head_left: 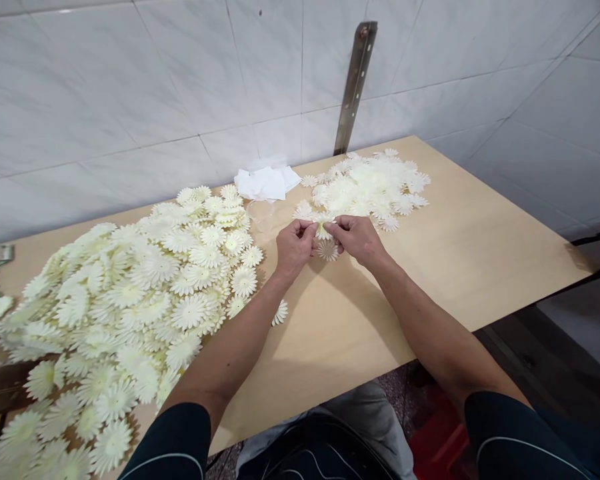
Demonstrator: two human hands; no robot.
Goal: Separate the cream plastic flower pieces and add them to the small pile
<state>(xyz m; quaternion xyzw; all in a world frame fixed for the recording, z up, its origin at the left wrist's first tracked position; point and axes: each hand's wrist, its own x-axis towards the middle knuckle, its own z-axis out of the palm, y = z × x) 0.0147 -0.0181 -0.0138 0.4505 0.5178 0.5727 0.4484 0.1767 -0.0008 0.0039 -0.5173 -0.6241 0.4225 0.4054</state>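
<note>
Between my two hands, above the middle of the table, is a pale cream artificial flower with many narrow petals. My left hand pinches its left side between thumb and fingers. On the other side, my right hand pinches it the same way, thumb on top. Just below the held flower shows another flower piece; whether it is held too or lies on the table I cannot tell. Close behind my hands, a few whitish petal pieces lie at the edge of the right-hand pile.
A large heap of cream flowers covers the table's left side. A smaller pile of whiter flower pieces lies at the back right. White paper sheets and a clear round disc lie between them. A metal bracket stands against the tiled wall.
</note>
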